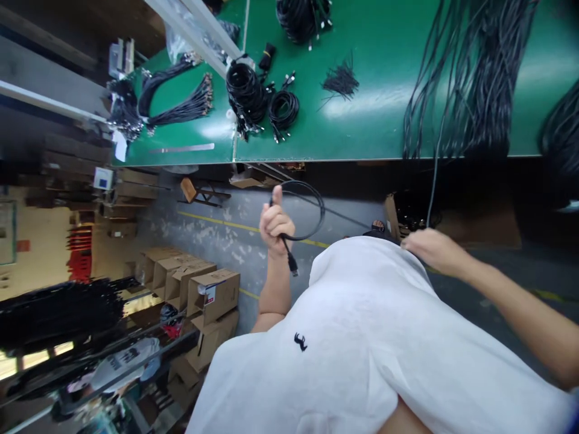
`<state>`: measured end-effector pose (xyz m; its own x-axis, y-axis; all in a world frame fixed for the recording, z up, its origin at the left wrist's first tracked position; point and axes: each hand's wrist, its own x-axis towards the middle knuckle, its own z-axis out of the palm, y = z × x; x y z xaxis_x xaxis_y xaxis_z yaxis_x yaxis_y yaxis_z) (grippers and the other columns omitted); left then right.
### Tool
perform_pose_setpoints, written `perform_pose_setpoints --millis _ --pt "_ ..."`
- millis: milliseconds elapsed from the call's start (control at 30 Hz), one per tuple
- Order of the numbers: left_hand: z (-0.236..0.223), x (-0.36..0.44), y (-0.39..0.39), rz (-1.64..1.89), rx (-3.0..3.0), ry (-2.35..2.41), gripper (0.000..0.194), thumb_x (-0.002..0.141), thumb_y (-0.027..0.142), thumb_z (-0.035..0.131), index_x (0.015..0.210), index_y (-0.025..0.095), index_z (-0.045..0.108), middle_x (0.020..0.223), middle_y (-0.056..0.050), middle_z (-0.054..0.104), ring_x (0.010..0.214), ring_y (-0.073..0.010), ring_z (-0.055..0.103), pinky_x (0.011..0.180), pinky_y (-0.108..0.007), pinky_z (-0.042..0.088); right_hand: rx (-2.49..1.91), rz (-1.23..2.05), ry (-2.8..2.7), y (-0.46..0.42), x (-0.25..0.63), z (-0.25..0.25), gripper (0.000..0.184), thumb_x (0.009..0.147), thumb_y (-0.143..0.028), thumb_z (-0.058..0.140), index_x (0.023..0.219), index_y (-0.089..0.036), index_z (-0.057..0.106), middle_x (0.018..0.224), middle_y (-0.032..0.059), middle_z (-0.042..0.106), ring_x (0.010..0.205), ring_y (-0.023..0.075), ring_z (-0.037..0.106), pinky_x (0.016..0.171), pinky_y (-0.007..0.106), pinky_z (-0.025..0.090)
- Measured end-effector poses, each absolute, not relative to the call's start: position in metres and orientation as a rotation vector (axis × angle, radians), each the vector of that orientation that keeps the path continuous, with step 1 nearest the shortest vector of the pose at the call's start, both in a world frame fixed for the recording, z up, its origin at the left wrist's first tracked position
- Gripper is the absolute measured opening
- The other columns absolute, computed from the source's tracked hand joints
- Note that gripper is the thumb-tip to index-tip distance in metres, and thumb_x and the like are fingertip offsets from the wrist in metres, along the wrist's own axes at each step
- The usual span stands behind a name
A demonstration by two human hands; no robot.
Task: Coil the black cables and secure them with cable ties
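My left hand [277, 223] is closed around a black cable [322, 208] and stands in front of the table's edge. Part of the cable forms a loop to the right of my fingers, and a plug [293, 265] hangs below them. From the loop, a strand runs off rightward toward my body. My right hand [429, 246] is pinched on a cable strand [433, 187] that rises to the loose black cables [491, 84] draped over the green table [375, 132]. Whether both hands hold the same cable I cannot tell.
On the table lie coiled cables [283, 110], a larger stack of coils [246, 90], a pile of short black ties [342, 80] and a cable bundle [185, 105]. Cardboard boxes [217, 295] stand on the floor at left. Another box [479, 223] sits under the table.
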<state>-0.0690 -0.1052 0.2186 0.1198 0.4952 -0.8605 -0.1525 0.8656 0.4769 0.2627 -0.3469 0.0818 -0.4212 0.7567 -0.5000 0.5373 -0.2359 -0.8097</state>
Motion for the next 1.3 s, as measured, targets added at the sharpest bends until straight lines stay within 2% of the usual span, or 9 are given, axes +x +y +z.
perform_pose_setpoints --millis 167,333,500,600,733,900,1133,1200,1300 --pt "0.225 -0.104 -0.084 0.582 0.287 1.431 0.035 0.103 0.04 0.036 0.13 0.031 0.056 0.05 0.008 0.026 0.037 -0.0073 0.021 0.033 -0.019 0.017 -1.85 1.69 -1.759 -0.344 0.273 0.101 0.042 0.096 -0.041 0.033 0.082 -0.034 0.073 0.1 0.0121 0.074 0.094 0.0378 0.067 0.078 0.052 0.048" --pt "0.183 -0.067 -0.113 0.329 0.249 1.386 0.026 0.098 0.037 0.049 0.107 0.018 0.066 0.065 0.002 0.057 0.049 -0.0036 0.051 0.042 -0.012 0.035 -1.12 1.791 -1.861 -0.27 0.24 0.156 0.038 0.099 -0.043 0.04 0.1 -0.028 0.075 0.093 0.0069 0.076 0.082 0.0244 0.07 0.076 0.038 0.05" --pt "0.172 -0.03 -0.151 -0.026 0.371 0.988 0.042 0.08 0.049 0.072 0.1 0.012 0.067 0.093 -0.012 0.074 0.085 -0.0208 0.072 0.079 -0.033 0.056 -1.21 1.706 -1.53 -0.188 0.227 0.176 0.043 0.097 -0.049 0.043 0.094 -0.021 0.074 0.088 0.0058 0.074 0.079 0.0174 0.067 0.072 0.027 0.047" --pt "0.178 -0.019 -0.161 -0.087 0.377 0.813 0.047 0.077 0.055 0.073 0.095 0.011 0.068 0.08 -0.01 0.073 0.085 -0.023 0.072 0.087 -0.038 0.054 -1.384 1.7 -1.384 -0.171 0.236 0.16 0.045 0.094 -0.053 0.044 0.088 -0.02 0.074 0.087 0.0047 0.073 0.081 0.0179 0.065 0.076 0.029 0.047" --pt "0.182 -0.01 -0.168 -0.037 0.246 0.79 0.046 0.075 0.057 0.074 0.088 0.015 0.065 0.058 0.0 0.057 0.064 -0.0182 0.065 0.071 -0.035 0.055 -1.499 1.698 -1.261 -0.177 0.241 0.144 0.046 0.092 -0.056 0.046 0.085 -0.02 0.074 0.084 0.0042 0.072 0.078 0.0176 0.062 0.074 0.03 0.045" --pt "0.192 -0.012 -0.177 -0.074 0.133 0.903 0.041 0.074 0.053 0.075 0.083 0.014 0.063 0.057 0.004 0.046 0.056 -0.0117 0.055 0.066 -0.033 0.053 -1.52 1.739 -1.207 -0.196 0.246 0.14 0.05 0.091 -0.058 0.046 0.085 -0.017 0.073 0.084 0.0054 0.071 0.078 0.0175 0.061 0.074 0.03 0.043" --pt "0.201 -0.014 -0.186 -0.212 0.131 0.715 0.045 0.074 0.053 0.076 0.087 0.01 0.071 0.06 -0.006 0.065 0.059 -0.0167 0.063 0.066 -0.032 0.051 -1.43 1.89 -1.105 -0.222 0.253 0.136 0.051 0.087 -0.063 0.053 0.086 -0.017 0.075 0.085 0.0058 0.071 0.08 0.0186 0.062 0.076 0.03 0.044" --pt "0.201 -0.017 -0.184 -0.227 0.104 0.721 0.042 0.077 0.052 0.073 0.083 0.01 0.071 0.049 -0.002 0.057 0.049 -0.0136 0.058 0.065 -0.031 0.052 -1.407 1.919 -1.095 -0.226 0.256 0.132 0.049 0.086 -0.062 0.055 0.086 -0.017 0.075 0.085 0.0057 0.07 0.078 0.0181 0.061 0.075 0.03 0.044" --pt "0.203 -0.025 -0.17 -0.134 0.007 0.854 0.038 0.092 0.045 0.057 0.078 0.012 0.07 0.034 0.008 0.031 0.029 -0.0057 0.03 0.041 -0.02 0.04 -1.423 1.933 -1.129 -0.236 0.268 0.115 0.046 0.088 -0.06 0.054 0.09 -0.018 0.074 0.089 0.0061 0.07 0.079 0.0177 0.06 0.076 0.031 0.044"
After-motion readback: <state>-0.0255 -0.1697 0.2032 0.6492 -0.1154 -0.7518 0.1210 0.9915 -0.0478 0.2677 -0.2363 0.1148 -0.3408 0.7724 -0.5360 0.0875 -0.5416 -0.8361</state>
